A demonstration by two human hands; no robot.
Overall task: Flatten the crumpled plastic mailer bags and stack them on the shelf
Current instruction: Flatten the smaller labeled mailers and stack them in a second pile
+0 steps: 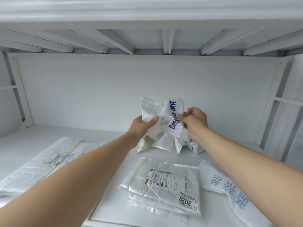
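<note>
Head view: both hands' grip pinches a crumpled mailer bag (pixel 170 118) (blue print) above the shelf (pixel 114 177).

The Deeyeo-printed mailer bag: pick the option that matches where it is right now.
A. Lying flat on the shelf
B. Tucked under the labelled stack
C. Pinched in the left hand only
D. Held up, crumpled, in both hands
D: the Deeyeo bag is off the shelf, crumpled, pinched by the left hand and the right hand.
</note>
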